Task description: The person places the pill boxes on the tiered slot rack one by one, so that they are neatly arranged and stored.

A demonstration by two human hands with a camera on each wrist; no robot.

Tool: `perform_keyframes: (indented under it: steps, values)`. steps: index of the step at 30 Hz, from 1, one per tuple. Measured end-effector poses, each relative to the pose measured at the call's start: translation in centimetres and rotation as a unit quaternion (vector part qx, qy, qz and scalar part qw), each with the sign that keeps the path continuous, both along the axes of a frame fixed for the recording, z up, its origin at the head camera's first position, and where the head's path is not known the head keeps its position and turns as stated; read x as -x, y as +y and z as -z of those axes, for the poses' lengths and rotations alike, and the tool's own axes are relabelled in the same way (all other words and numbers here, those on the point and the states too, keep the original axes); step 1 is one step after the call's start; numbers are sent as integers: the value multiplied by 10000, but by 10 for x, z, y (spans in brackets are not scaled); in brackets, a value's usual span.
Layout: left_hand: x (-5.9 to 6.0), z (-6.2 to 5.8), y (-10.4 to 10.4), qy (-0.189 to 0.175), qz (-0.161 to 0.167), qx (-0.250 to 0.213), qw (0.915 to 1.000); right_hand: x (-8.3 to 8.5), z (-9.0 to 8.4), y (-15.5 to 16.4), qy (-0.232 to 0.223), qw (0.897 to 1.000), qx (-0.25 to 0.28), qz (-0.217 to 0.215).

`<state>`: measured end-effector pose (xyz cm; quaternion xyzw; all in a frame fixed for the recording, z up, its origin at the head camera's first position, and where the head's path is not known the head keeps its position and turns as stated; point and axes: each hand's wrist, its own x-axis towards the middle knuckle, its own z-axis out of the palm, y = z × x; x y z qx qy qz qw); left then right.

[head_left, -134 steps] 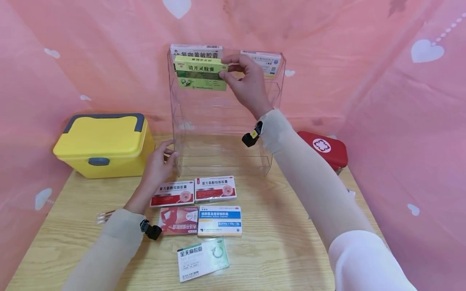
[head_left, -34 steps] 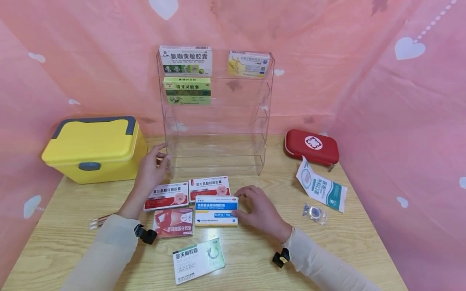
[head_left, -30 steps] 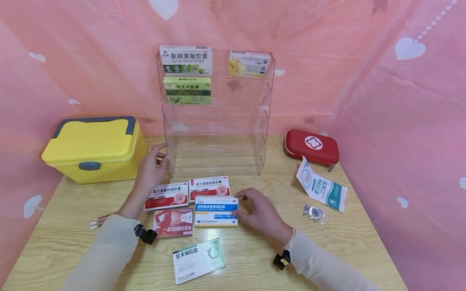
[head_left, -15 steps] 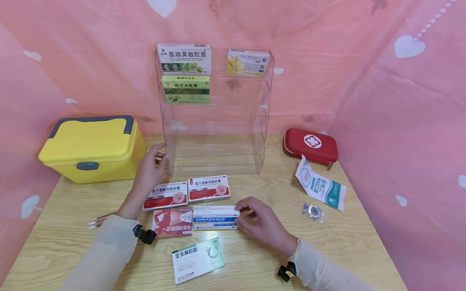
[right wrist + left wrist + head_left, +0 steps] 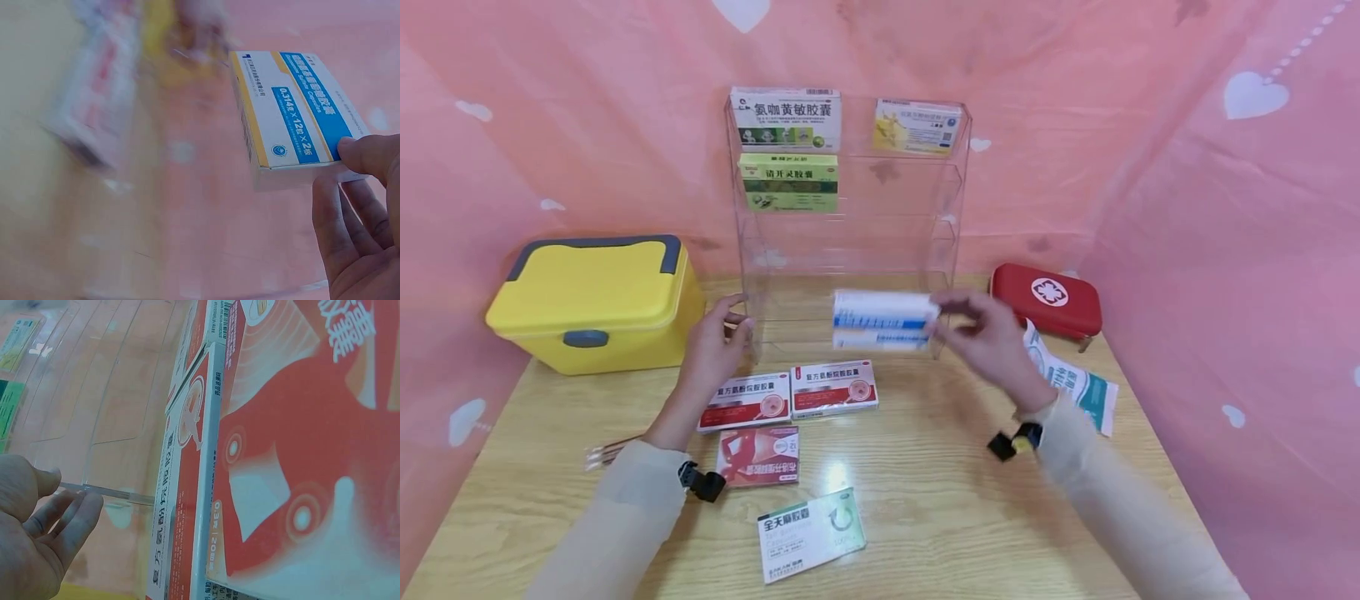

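Yellow case (image 5: 587, 308): rear left of the worktop (image 5: 917, 508); thin sticks (image 5: 604, 452) lie in front of it. Left hand (image 5: 711, 346): thumb and fingers pinch the left side panel of the clear rack (image 5: 880, 242), low down. Two red-and-white boxes (image 5: 833, 389) lie side by side in front of the rack. Pink-red box (image 5: 758, 456): flat, in front of the left one. White-and-green box (image 5: 812, 535): flat, nearest the viewer, set at an angle. Rack, top tier: white box (image 5: 786, 121) at left, yellow-and-white box (image 5: 917, 127) at right. Second tier: green box (image 5: 788, 183) at left. Blue-and-white box (image 5: 882, 320): raised off the worktop, before the rack's lower tiers. Right hand (image 5: 988, 342): grips this box by its right end between thumb and fingers. Red pouch (image 5: 1047, 300): rear right; mask packet (image 5: 1093, 396) in front, partly covered.
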<state>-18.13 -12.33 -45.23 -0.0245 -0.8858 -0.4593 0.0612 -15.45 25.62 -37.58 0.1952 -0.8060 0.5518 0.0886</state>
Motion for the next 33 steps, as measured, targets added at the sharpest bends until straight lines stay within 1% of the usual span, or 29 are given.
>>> perform_keyframes:
  steps: [2,4,7,11,13,15,18,22,28,33]
  values:
    - [0,0,0,11,17,-15,10000,22,-24,6,34,9998,171,125]
    - [1,0,0,0,30,-12,10000,43,-45,11,167,9989,383,210]
    - [1,-1,1,-15,29,23,10000,69,-77,12,348,9973,563,320]
    - [0,-2,1,-28,-2,59,10000,89,-113,4,642,9954,473,526]
    - [0,-2,1,-36,-10,49,10000,96,-125,0,734,9949,304,621]
    - [0,-1,1,-41,-2,35,10000,103,-134,-3,749,9945,136,719]
    - [0,-1,1,-43,9,29,10000,114,-140,-6,779,9932,-2,859]
    - [0,0,1,-23,-4,16,10000,124,-141,-9,856,9913,-158,987]
    - [0,0,0,-9,9,3,10000,129,-134,-9,567,9935,-264,952]
    - [0,1,-1,-12,45,0,10000,139,-125,1,463,9930,-392,1012]
